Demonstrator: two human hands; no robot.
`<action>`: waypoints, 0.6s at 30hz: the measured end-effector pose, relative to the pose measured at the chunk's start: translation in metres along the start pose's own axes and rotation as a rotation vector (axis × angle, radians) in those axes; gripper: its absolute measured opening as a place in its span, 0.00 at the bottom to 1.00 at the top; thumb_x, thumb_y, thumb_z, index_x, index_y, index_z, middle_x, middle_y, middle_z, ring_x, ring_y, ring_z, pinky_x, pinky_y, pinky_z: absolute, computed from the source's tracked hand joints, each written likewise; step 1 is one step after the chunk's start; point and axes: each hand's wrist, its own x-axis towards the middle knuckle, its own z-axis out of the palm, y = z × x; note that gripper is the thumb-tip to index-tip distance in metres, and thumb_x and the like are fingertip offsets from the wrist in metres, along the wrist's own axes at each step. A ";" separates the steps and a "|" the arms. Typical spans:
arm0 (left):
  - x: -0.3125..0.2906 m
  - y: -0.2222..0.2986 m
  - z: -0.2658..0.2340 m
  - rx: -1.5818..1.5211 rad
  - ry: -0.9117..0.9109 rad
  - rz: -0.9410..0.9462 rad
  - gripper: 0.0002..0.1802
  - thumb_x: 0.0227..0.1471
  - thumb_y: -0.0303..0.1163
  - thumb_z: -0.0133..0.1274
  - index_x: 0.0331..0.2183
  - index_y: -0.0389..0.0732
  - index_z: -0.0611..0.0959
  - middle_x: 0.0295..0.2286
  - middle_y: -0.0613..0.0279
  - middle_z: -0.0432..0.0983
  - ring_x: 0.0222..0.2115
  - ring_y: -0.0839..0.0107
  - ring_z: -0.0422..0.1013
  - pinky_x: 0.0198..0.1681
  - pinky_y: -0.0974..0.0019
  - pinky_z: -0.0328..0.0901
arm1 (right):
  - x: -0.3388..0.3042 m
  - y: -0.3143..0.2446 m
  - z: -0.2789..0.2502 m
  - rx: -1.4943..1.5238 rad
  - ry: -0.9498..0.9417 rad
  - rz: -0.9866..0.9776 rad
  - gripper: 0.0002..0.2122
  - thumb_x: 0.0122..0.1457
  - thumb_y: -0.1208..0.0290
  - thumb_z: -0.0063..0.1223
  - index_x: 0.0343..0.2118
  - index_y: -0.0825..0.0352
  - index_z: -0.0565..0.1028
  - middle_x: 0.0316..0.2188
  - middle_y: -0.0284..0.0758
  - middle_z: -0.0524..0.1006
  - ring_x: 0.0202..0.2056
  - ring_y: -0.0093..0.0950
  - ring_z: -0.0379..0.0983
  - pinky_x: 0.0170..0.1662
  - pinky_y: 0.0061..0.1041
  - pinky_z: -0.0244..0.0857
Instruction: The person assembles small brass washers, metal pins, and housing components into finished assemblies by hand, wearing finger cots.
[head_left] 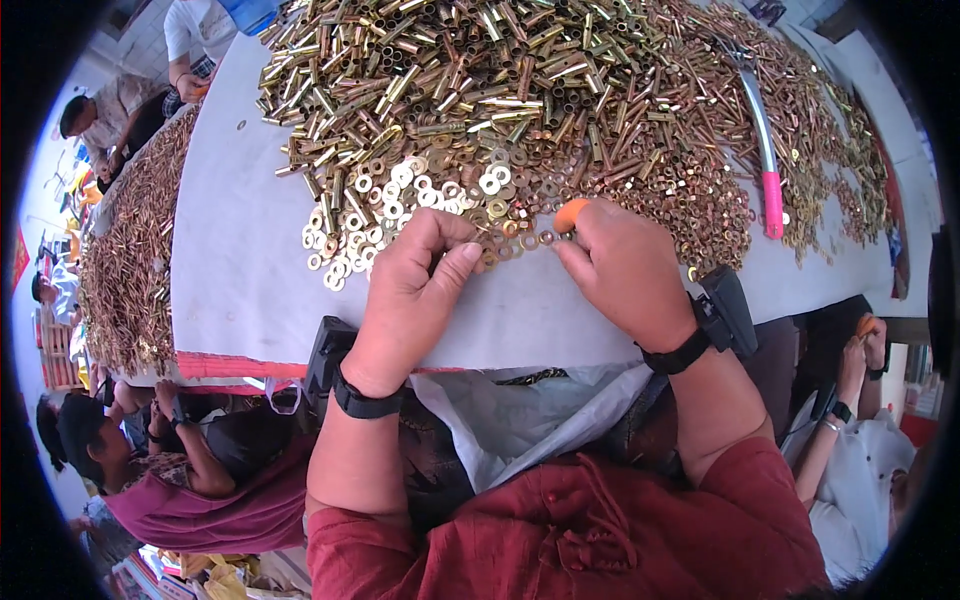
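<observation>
My left hand (415, 285) is closed in a pinch at the near edge of the loose flat washers (345, 240), its thumb against the bent index finger. Whatever sits in that pinch is too small or hidden to name. My right hand (635, 265) is curled, with an orange finger cot (571, 215) on one finger and the thumb close below it. A small ring-shaped metal part (546, 238) lies right by these tips; I cannot tell whether they grip it. More brownish washers (503, 248) lie between my hands. Small nuts (700, 215) spread beyond my right hand.
A large heap of brassy metal sleeves (450, 70) covers the far table. A tool with a pink handle (771, 205) lies right of the nuts. A whitish cloth (540, 425) hangs below the table edge. Co-workers (190, 450) sit on both sides; another heap (135, 270) is at left.
</observation>
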 end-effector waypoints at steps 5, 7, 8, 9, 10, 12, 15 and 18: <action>0.002 -0.002 0.000 -0.008 -0.022 0.012 0.04 0.58 0.25 0.54 0.35 0.35 0.76 0.28 0.65 0.76 0.30 0.79 0.70 0.35 0.73 0.66 | -0.003 0.001 -0.003 -0.059 0.014 -0.039 0.07 0.53 0.70 0.58 0.34 0.64 0.74 0.30 0.37 0.75 0.33 0.38 0.75 0.35 0.35 0.68; 0.002 0.005 -0.001 0.039 -0.076 -0.002 0.06 0.57 0.26 0.55 0.36 0.34 0.78 0.29 0.64 0.77 0.30 0.77 0.71 0.36 0.72 0.67 | -0.004 0.001 -0.007 -0.067 0.005 -0.064 0.07 0.53 0.71 0.58 0.34 0.64 0.74 0.30 0.37 0.75 0.33 0.38 0.75 0.35 0.35 0.68; 0.002 0.004 -0.001 0.041 -0.071 -0.002 0.06 0.57 0.26 0.55 0.36 0.34 0.78 0.29 0.64 0.77 0.30 0.77 0.71 0.36 0.72 0.67 | -0.004 0.000 -0.009 -0.080 -0.009 -0.068 0.07 0.53 0.70 0.58 0.34 0.64 0.74 0.30 0.37 0.74 0.33 0.38 0.74 0.35 0.35 0.68; 0.002 0.001 -0.001 0.061 -0.076 0.021 0.06 0.57 0.26 0.55 0.36 0.34 0.78 0.29 0.62 0.78 0.30 0.75 0.72 0.37 0.71 0.67 | -0.003 0.000 -0.009 -0.093 -0.024 -0.072 0.07 0.53 0.70 0.58 0.34 0.63 0.74 0.30 0.37 0.74 0.33 0.38 0.74 0.35 0.36 0.67; 0.002 -0.001 0.000 0.080 -0.082 0.044 0.07 0.56 0.26 0.56 0.36 0.34 0.78 0.29 0.60 0.78 0.30 0.73 0.72 0.37 0.70 0.67 | -0.003 0.001 -0.009 -0.092 -0.023 -0.075 0.07 0.53 0.70 0.58 0.34 0.63 0.74 0.30 0.37 0.74 0.33 0.38 0.74 0.35 0.36 0.67; 0.002 -0.002 -0.001 0.109 -0.077 0.061 0.07 0.56 0.26 0.56 0.36 0.35 0.78 0.28 0.58 0.78 0.30 0.70 0.73 0.36 0.69 0.68 | 0.000 0.003 -0.006 0.052 0.060 -0.074 0.08 0.53 0.73 0.58 0.36 0.65 0.75 0.30 0.38 0.75 0.32 0.36 0.75 0.34 0.32 0.69; 0.002 0.001 0.002 0.173 -0.096 0.065 0.06 0.56 0.26 0.55 0.36 0.35 0.78 0.28 0.60 0.76 0.30 0.72 0.71 0.36 0.70 0.67 | 0.008 -0.006 -0.008 0.612 -0.042 0.074 0.08 0.54 0.77 0.57 0.38 0.67 0.76 0.31 0.38 0.77 0.31 0.31 0.77 0.34 0.27 0.70; 0.004 0.002 0.007 0.221 -0.103 0.107 0.06 0.56 0.25 0.56 0.35 0.35 0.77 0.28 0.59 0.76 0.28 0.70 0.71 0.34 0.69 0.67 | 0.010 -0.011 0.005 0.866 -0.056 0.101 0.09 0.55 0.79 0.55 0.40 0.68 0.77 0.31 0.37 0.78 0.30 0.26 0.77 0.35 0.23 0.71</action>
